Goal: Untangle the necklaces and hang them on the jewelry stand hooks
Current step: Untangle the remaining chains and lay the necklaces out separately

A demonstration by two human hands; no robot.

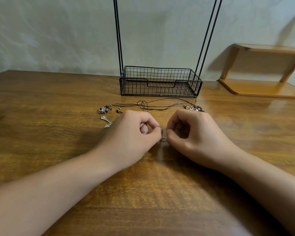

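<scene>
A small bronze filigree pendant (163,139) is pinched between the left hand (134,133) and right hand (192,133), in front of the black wire jewelry stand (160,82). The dark knotted cords (144,105), nearer the stand, should be eased apart gently, not tugged.

Necklace cords (160,106) lie between the hands and wire stand (160,82).

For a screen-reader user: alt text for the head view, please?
Left hand and right hand pinch a small pendant over a wooden table; tangled cord necklaces lie before a black wire jewelry stand.
</scene>
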